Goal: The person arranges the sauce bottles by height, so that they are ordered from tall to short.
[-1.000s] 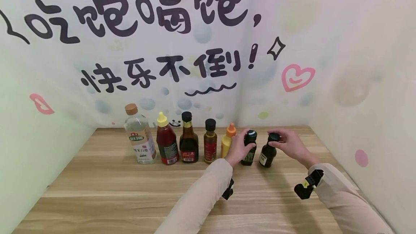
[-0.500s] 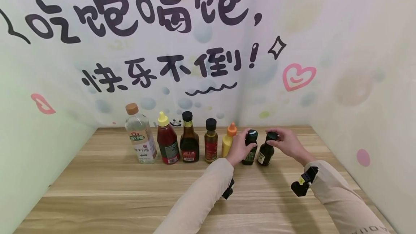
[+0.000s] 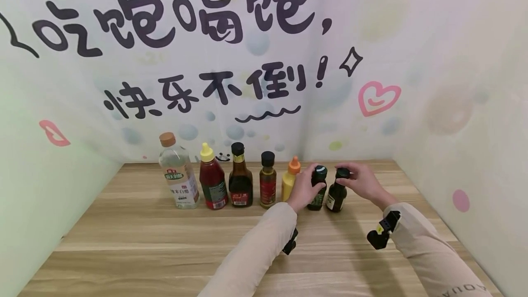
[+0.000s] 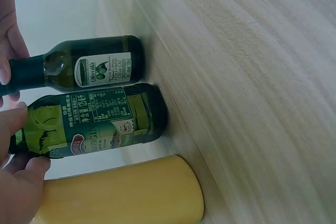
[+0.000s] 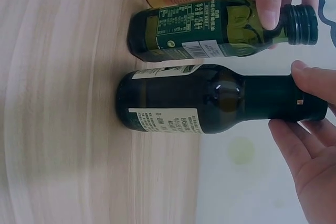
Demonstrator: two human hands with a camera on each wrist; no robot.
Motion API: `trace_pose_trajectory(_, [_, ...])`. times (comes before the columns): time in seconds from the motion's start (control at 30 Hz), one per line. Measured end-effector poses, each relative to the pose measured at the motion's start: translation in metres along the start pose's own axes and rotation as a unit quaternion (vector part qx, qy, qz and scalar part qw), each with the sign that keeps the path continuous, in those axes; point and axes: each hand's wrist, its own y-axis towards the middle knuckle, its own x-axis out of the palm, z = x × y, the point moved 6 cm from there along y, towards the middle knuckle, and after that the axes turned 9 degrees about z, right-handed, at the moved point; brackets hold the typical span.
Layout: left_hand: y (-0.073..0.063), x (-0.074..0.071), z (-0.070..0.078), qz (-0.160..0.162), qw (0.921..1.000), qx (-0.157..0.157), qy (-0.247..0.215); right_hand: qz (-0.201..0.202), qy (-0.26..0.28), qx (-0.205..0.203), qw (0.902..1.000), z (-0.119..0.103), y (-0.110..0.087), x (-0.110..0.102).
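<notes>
My left hand [image 3: 303, 190] grips a square green olive oil bottle [image 3: 317, 197] around its shoulder, just under the dark cap. Beside it, my right hand [image 3: 364, 182] pinches the neck of a rounder dark olive oil bottle [image 3: 336, 197] between thumb and fingers. In the left wrist view the round bottle's Olivoilà label [image 4: 105, 70] faces the camera. Both bottles stand upright on the table, very near each other. A yellow squeeze bottle [image 3: 288, 184] with an orange tip is next to the left hand, which partly covers it.
Leftward the row goes on with a small red-labelled oil bottle [image 3: 267, 183], a dark sauce bottle [image 3: 240, 184], a red sauce bottle [image 3: 213, 184] with yellow tip, and a large clear vinegar bottle [image 3: 178, 180]. Behind rises a printed cloth [image 3: 264, 132]; the wood table [image 3: 173, 251] spreads in front.
My right hand has brought the round olive oil bottle leftward, closer to the green one; its earlier tilt has lessened. The left hand stays on the green bottle.
</notes>
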Motion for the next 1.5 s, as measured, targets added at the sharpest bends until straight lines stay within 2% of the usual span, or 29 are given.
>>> trace_pose_trajectory(0.13, [0.000, 0.001, 0.001, -0.001, 1.0000, 0.000, 0.001, 0.001, 0.002, -0.008, 1.0000, 0.000, -0.002, 0.000])
trace_pose_trajectory(0.57, [0.000, 0.000, 0.001, -0.008, 0.9998, -0.016, 0.012, -0.003, -0.004, 0.005, 1.0000, 0.001, 0.000, 0.002])
trace_pose_trajectory(0.97, [0.002, 0.002, 0.003, -0.033, 0.9987, -0.012, 0.035, -0.023, -0.013, 0.040, 0.9988, 0.002, -0.004, 0.000])
trace_pose_trajectory(1.1, [0.000, 0.001, 0.004, -0.057, 0.9973, -0.020, 0.041, -0.028, -0.002, 0.041, 0.9987, 0.002, -0.006, 0.000])
trace_pose_trajectory(1.23, [-0.004, 0.001, 0.004, -0.078, 0.9957, -0.040, 0.029, -0.030, -0.004, 0.041, 0.9987, 0.002, -0.008, -0.002])
trace_pose_trajectory(1.33, [-0.006, -0.001, 0.004, -0.076, 0.9958, -0.048, 0.016, -0.034, -0.009, 0.043, 0.9985, 0.004, -0.009, -0.004])
trace_pose_trajectory(1.5, [-0.012, -0.006, 0.008, -0.068, 0.9971, -0.035, 0.004, -0.039, -0.009, 0.046, 0.9981, 0.005, -0.014, -0.011])
